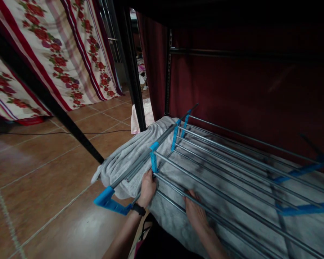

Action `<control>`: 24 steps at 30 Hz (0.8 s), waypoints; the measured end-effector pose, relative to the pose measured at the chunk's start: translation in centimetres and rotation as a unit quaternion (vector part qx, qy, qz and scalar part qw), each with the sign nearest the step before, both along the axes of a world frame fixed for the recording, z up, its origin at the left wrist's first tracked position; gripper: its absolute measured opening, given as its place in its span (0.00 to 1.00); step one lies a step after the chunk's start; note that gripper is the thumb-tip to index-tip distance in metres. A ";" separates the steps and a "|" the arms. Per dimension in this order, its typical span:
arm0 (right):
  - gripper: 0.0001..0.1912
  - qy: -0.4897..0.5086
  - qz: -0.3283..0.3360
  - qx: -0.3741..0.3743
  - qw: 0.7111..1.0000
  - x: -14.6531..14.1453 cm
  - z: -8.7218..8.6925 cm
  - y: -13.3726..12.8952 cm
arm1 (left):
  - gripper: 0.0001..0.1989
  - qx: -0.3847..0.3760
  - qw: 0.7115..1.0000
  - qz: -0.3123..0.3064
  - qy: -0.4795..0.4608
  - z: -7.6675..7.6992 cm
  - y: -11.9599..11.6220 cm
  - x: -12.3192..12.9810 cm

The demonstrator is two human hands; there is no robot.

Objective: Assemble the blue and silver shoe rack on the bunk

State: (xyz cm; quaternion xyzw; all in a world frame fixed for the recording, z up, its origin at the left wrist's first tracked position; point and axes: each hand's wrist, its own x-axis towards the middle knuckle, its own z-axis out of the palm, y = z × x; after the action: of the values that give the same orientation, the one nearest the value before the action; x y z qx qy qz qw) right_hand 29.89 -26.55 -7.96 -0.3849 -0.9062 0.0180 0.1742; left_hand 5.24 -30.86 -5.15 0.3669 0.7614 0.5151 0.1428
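Both hands are at the near end of a metal rack with blue plastic brackets, which lies on a grey blanket. The left hand, with a dark band on its wrist, grips the rack's side rail just below a bracket, its fingertips hidden by the rail and bracket. The right hand reaches to the thin rods; its fingers are blurred and partly covered by a rod, so whether they are closed on anything cannot be told. The rack's rods run away to the right, where the far blue parts are smeared and the end is cut off by the edge of the view. A blue corner piece sticks out past the blanket, over the tiled floor. Behind the rack hangs a dark red curtain, its folds hard to make out in the shade, and black metal posts stand around the bed, the top of which is lost in darkness. On the left hangs a floral curtain, partly covered by a slanting black bar. A pale striped cloth is partly hidden behind a post, and the small items beyond it are too unclear to name.
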 end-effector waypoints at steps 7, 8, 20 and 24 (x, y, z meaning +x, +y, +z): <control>0.18 0.118 0.047 -0.076 0.989 1.0 0.0 1.0 | 0.12 -0.031 0.999 0.006 -0.017 0.2 0.2 -0.1; 0.18 0.124 0.048 -0.085 0.987 1.2 0.0 1.0 | 0.11 -0.035 0.999 0.008 -0.016 0.1 0.2 0.0; 0.18 0.122 0.063 -0.081 0.987 2.1 0.3 1.1 | 0.06 -0.071 0.996 0.026 0.041 -1.1 0.0 1.1; 0.18 0.128 0.063 -0.066 0.988 2.3 0.3 1.2 | 0.06 -0.068 0.995 0.022 0.063 -1.4 -0.1 1.3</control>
State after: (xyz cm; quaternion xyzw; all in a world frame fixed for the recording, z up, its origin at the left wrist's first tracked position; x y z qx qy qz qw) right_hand 32.22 -25.39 -7.65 -0.3323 -0.8958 0.1376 0.2613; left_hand 6.56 -31.00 -6.55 0.3711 0.8101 0.4409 0.1081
